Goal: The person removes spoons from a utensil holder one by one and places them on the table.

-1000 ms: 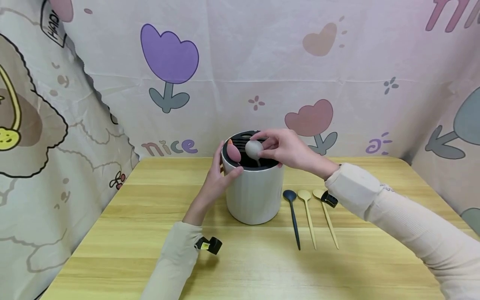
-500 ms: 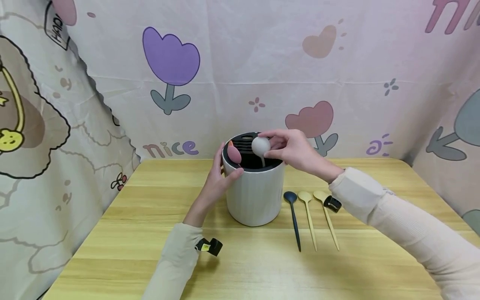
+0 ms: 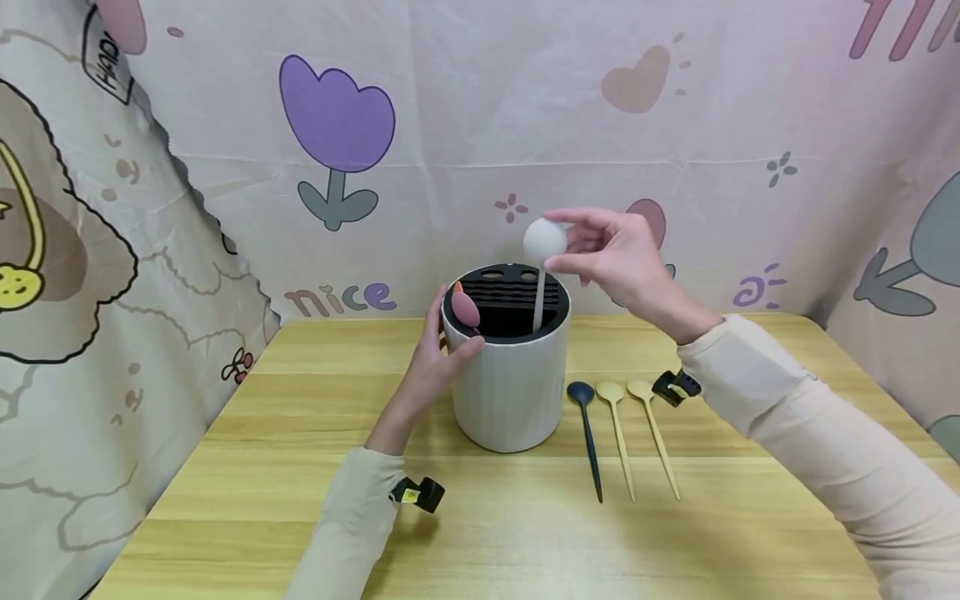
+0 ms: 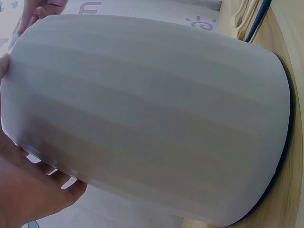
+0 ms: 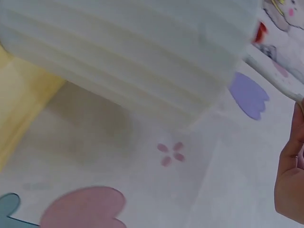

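Observation:
A white ribbed utensil holder (image 3: 510,396) with a black slotted top stands mid-table; it fills much of the left wrist view. My left hand (image 3: 441,360) grips its left side, thumb at the front rim and fingers round the side. My right hand (image 3: 618,254) pinches the round bowl of a white spoon (image 3: 545,242) above the holder. The spoon's handle points down into the front opening, its lower end hidden. A pink spoon-like head (image 3: 467,310) with an orange bit beside it sticks up at the left of the opening.
To the holder's right, a dark blue spoon (image 3: 581,393), a cream spoon (image 3: 610,392) and a second cream spoon (image 3: 641,390) lie side by side on the wooden table (image 3: 510,533). A printed cloth (image 3: 465,100) hangs behind the table.
My right hand has risen and moved right with the white spoon, so more of its handle shows above the holder. The left hand stays on the holder.

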Available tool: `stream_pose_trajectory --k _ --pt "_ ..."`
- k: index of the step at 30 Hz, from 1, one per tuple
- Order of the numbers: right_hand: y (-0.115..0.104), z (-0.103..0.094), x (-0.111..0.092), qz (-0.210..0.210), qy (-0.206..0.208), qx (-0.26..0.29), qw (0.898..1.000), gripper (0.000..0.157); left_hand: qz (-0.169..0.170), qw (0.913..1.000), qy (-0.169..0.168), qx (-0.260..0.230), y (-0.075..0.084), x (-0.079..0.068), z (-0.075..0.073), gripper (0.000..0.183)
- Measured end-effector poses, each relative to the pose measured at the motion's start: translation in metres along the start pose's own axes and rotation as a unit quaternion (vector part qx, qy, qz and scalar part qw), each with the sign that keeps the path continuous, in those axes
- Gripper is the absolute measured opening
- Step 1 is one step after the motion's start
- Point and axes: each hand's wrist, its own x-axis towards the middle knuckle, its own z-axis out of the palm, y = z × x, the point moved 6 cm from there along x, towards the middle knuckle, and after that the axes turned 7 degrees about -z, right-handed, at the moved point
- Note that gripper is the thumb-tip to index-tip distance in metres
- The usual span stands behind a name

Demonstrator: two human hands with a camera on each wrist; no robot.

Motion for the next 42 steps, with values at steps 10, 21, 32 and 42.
stream_pose_trajectory --k 10,21,32,42 --pt "-0.028 -0.036 0.014 -0.060 0.086 0.159 0.982 0.045 0.000 1.0000 0.003 0.003 0.000 0.002 -0.001 0.098" --pt "-0.026 -0.054 0.016 -0.031 0.125 0.235 0.963 0.047 0.010 0.9999 -0.002 0.003 0.001 0.002 -0.001 0.095" --pt "0.009 -0.046 0.003 0.074 0.096 0.077 0.990 0.053 0.001 1.0000 -0.002 -0.001 -0.002 0.000 -0.001 0.098" --pt "0.037 -0.037 -0.011 0.095 0.011 -0.018 0.995 0.052 0.006 1.0000 -0.003 -0.003 -0.001 0.002 0.000 0.094"
